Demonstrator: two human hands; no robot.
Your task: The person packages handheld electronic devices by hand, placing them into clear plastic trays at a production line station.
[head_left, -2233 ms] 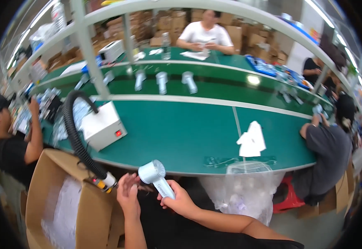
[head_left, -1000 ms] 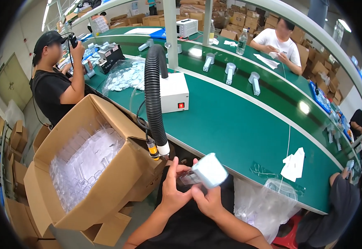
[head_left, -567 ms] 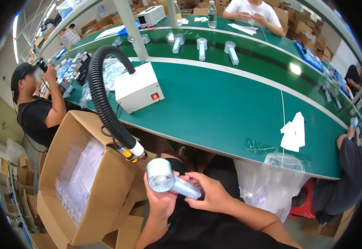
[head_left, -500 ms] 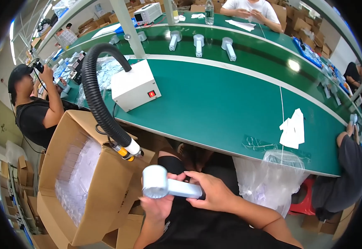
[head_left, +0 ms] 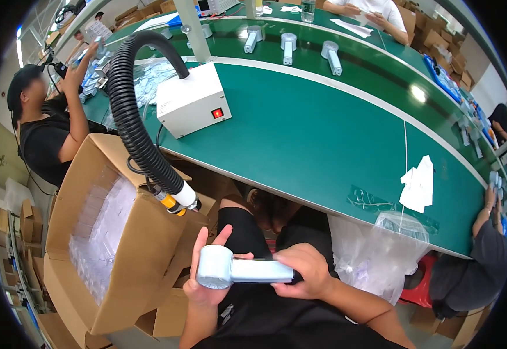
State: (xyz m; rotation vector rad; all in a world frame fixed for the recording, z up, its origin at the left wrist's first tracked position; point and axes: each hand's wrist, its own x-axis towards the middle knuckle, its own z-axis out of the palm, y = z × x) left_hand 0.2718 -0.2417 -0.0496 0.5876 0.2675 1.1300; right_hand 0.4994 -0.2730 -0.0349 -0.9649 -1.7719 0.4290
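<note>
A pale blue handheld device (head_left: 262,270), with a round drum-shaped head and a straight handle, lies crosswise in front of my body, its head to the left. My right hand (head_left: 308,270) closes on the dark end of the handle, thumb on the near side. Behind and under the round head, my left hand (head_left: 207,294) supports it, with two fingers stretched upward past it and another fingertip showing above the handle. The head hides the left palm. Just above hangs the nozzle (head_left: 188,198) of a black corrugated hose (head_left: 126,99), apart from the device.
The hose leads to a white box (head_left: 192,99) with a lit red switch on the green table (head_left: 300,139). Left stands an open carton (head_left: 143,256) with clear plastic trays. White papers (head_left: 419,183) lie right, above a plastic bag (head_left: 358,262). Similar devices (head_left: 288,46) line the belt. Co-workers sit around.
The device's handle has swung nearly level. My left hand's fingers have spread upward behind the head, and my right hand has shifted toward the handle's end. The view has tilted slightly.
</note>
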